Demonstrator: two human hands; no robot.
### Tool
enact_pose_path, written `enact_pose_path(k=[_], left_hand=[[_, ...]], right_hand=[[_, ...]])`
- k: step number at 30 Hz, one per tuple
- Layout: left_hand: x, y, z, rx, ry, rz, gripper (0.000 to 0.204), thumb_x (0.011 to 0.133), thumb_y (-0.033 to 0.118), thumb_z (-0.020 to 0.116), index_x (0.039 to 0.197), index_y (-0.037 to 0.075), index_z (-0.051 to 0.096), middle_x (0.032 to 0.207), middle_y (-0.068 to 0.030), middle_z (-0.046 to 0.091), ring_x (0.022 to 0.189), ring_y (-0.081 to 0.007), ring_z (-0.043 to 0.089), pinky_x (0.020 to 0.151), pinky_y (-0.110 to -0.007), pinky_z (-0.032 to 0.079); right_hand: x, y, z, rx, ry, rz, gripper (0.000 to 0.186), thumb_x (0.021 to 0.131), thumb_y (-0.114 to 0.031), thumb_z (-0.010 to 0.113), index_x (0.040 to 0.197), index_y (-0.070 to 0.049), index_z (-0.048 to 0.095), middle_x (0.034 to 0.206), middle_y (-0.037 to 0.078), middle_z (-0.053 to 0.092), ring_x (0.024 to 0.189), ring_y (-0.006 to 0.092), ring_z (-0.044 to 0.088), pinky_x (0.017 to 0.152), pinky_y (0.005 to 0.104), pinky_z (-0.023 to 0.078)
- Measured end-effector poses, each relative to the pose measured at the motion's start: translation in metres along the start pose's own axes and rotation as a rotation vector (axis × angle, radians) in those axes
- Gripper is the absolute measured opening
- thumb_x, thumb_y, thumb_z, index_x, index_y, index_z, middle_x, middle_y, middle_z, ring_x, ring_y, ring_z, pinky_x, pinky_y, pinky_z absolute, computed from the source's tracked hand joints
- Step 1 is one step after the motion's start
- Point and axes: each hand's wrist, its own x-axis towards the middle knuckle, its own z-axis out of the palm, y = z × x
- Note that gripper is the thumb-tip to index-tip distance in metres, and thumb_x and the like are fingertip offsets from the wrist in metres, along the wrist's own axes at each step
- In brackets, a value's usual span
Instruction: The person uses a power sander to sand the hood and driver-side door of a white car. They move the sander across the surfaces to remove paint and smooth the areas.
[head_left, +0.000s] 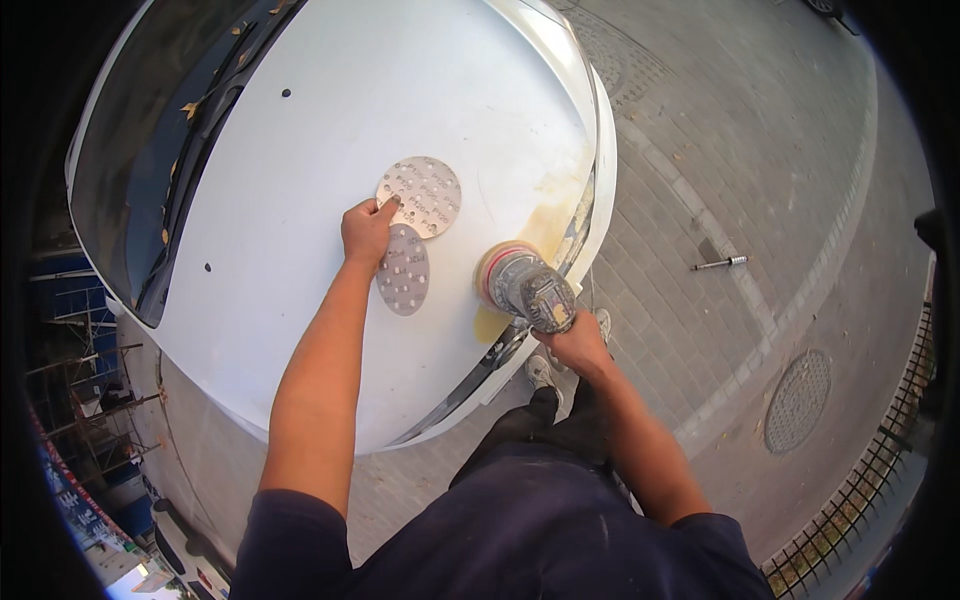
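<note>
My left hand [366, 232] is closed over the white car hood [330, 150], its thumb pressed on the edge of a round sanding disc [428, 192] with small holes and print on its back. A second perforated sanding disc [405, 275] shows below it, beside my fingers; whether they grip it too I cannot tell. Lower right, my right hand [577, 345] grips the handle end of a dusty grey disc sander [522, 283]. The sander's round pad [486, 272] rests at the hood's front edge, among yellowish patches [545, 222].
Dry leaves lie by the windshield wiper [190, 150] at the far left. On the paved ground [680, 330] to the right are a short metal tool [720, 263] and a round manhole cover [798, 402]. A black fence [860, 490] runs along the lower right.
</note>
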Motion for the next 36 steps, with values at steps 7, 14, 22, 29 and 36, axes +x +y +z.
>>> enact_pose_path(k=[7, 14, 22, 29, 36], left_hand=[[0.002, -0.003, 0.0, -0.033, -0.019, 0.007, 0.03, 0.103, 0.025, 0.082, 0.088, -0.002, 0.078, 0.077, -0.0016, 0.072, 0.064, -0.0075, 0.057, 0.061, -0.031, 0.048], [0.003, -0.003, 0.0, 0.002, -0.002, 0.009, 0.037, 0.098, 0.032, 0.084, 0.08, 0.0, 0.077, 0.07, -0.0024, 0.067, 0.064, -0.0119, 0.054, 0.064, -0.036, 0.048], [0.003, -0.003, -0.001, -0.004, -0.023, 0.024, 0.032, 0.101, 0.027, 0.083, 0.085, 0.0, 0.077, 0.076, -0.0014, 0.072, 0.064, -0.0077, 0.057, 0.06, -0.031, 0.048], [0.001, -0.001, -0.001, -0.019, -0.008, -0.003, 0.035, 0.099, 0.029, 0.083, 0.083, -0.001, 0.076, 0.072, -0.0017, 0.068, 0.064, -0.01, 0.055, 0.062, -0.034, 0.047], [0.005, -0.004, 0.0, -0.032, -0.012, 0.026, 0.038, 0.099, 0.03, 0.084, 0.078, 0.0, 0.073, 0.068, -0.0012, 0.065, 0.063, -0.0105, 0.051, 0.061, -0.036, 0.044]], right_hand=[[0.052, -0.019, -0.028, 0.264, 0.037, 0.081, 0.034, 0.087, -0.022, 0.086, 0.092, 0.01, 0.076, 0.072, 0.018, 0.075, 0.063, 0.0241, 0.073, 0.067, 0.0438, 0.059], [-0.027, 0.032, 0.034, -0.092, 0.043, -0.109, 0.04, 0.087, -0.024, 0.089, 0.118, 0.001, 0.08, 0.103, 0.025, 0.082, 0.104, 0.0412, 0.08, 0.09, 0.0457, 0.061], [0.006, 0.007, -0.002, -0.006, 0.072, -0.046, 0.041, 0.087, -0.03, 0.09, 0.113, 0.001, 0.082, 0.104, 0.027, 0.082, 0.105, 0.0445, 0.08, 0.09, 0.0486, 0.062], [0.015, 0.001, -0.015, -0.008, -0.005, 0.065, 0.036, 0.088, -0.028, 0.087, 0.108, 0.001, 0.082, 0.1, 0.027, 0.081, 0.1, 0.0422, 0.08, 0.088, 0.0493, 0.062], [-0.058, 0.045, 0.054, -0.215, -0.054, -0.084, 0.04, 0.087, -0.026, 0.08, 0.123, -0.009, 0.081, 0.109, 0.028, 0.079, 0.11, 0.0496, 0.074, 0.098, 0.0556, 0.06]])
